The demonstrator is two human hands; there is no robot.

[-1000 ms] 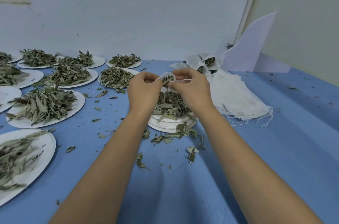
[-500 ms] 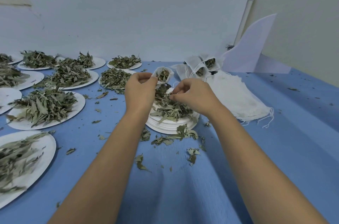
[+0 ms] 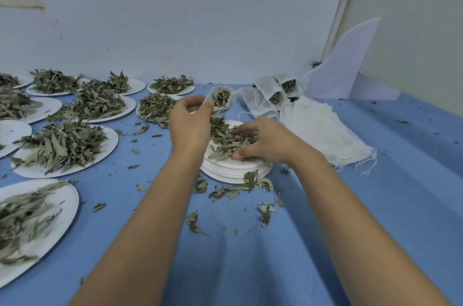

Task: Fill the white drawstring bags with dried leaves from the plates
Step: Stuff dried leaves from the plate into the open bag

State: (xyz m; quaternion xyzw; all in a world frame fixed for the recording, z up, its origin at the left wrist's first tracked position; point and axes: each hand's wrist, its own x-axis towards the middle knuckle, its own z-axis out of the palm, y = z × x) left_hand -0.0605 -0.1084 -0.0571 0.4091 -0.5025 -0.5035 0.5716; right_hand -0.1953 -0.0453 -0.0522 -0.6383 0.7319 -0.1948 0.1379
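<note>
Just above the far edge of the stack of plates [image 3: 233, 173], the drawstring bag [image 3: 231, 102] hangs in the left hand [image 3: 190, 125]. Thumb and fingertips pinch its rim so that the mouth gapes toward the camera, and green-grey leaf bits fill part of it. The stack is white, several plates deep, and stands in the middle of the blue cloth [image 3: 388, 205]. Its top plate carries a loose heap of dried leaves [image 3: 223, 139]. The right hand [image 3: 268, 141] lies on that heap, fingers spread and curled down into it, thumb pressing in from the near side, a clump gathered between them.

Behind the stack, near the wall, a few filled bags [image 3: 274, 96] lean together with their mouths open, leaves showing inside and strings trailing. Just right of them lies a flat pile of empty bags [image 3: 320, 130], with strings hanging off its near corner. To the left, more white plates [image 3: 110, 140] are spread in rows, most of them heaped with leaves; the nearest plate [image 3: 67, 195] holds a thinner layer and looks blurred.

Leaf crumbs [image 3: 235, 188] lie scattered on the cloth in front of the stack and between the forearms. A white board [image 3: 345, 62] leans in the right corner. The left wrist covers the stack's left edge, and the right hand hides the heap's right side
</note>
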